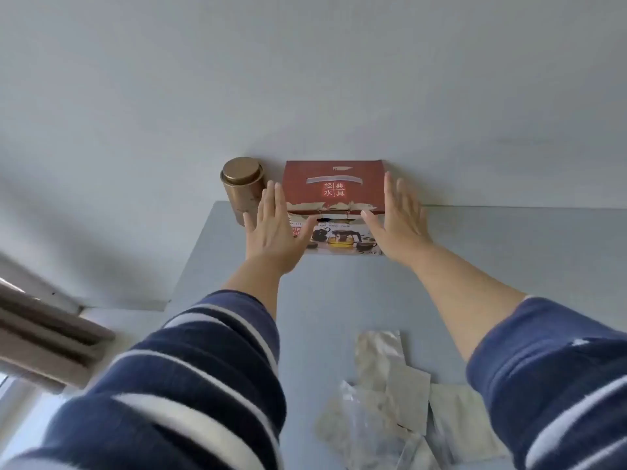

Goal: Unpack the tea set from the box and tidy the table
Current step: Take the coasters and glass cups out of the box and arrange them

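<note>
Forward, both arms outstretched. Left hand [274, 232] and right hand [400, 221] flat, fingers spread, gripping nothing, flanking the red tea set box [334, 188] at the counter's [509, 259] far edge by the wall. Brass tin [242, 188] just left of it.

A pale grey table [509, 266] stands against a plain white wall [305, 79].

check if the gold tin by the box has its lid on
Lid on. The gold cylindrical metal tin stands upright left of the red cardboard tea set box, its round cap seated on top.
</note>
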{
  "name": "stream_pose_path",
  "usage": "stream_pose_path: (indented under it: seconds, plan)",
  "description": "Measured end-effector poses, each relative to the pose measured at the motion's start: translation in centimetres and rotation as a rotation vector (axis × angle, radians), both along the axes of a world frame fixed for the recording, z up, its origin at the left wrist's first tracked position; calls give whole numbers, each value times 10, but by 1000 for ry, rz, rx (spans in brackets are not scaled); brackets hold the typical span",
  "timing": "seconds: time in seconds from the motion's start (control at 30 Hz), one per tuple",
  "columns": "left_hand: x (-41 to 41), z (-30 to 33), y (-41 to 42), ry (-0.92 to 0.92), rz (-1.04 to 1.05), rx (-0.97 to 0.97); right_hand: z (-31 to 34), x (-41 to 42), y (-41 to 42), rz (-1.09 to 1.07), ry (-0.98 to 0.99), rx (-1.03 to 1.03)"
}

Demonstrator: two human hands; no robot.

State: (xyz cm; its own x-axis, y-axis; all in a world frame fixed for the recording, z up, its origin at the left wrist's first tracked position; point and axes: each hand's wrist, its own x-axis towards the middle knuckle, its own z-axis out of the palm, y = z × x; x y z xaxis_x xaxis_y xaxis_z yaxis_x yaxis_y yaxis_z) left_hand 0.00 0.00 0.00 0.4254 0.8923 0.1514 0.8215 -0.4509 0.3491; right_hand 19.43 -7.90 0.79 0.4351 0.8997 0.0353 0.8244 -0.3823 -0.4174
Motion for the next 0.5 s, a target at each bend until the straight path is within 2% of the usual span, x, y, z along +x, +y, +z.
stream_pose_path:
  seconds: [0.13,0.2,0.37,0.5]
  plan:
    - [8,-14,26,-171,64,-237,-17,4,25,-134,350,79]
    - [15,-19,33,-271,79,-298,-24,5,34,-189,464,126]
    - [24,-28,36,-366,144,-278,-37,0,44,-309,639,285]
    - [24,-28,25,-454,174,-277,-33,-6,42,-370,722,306]
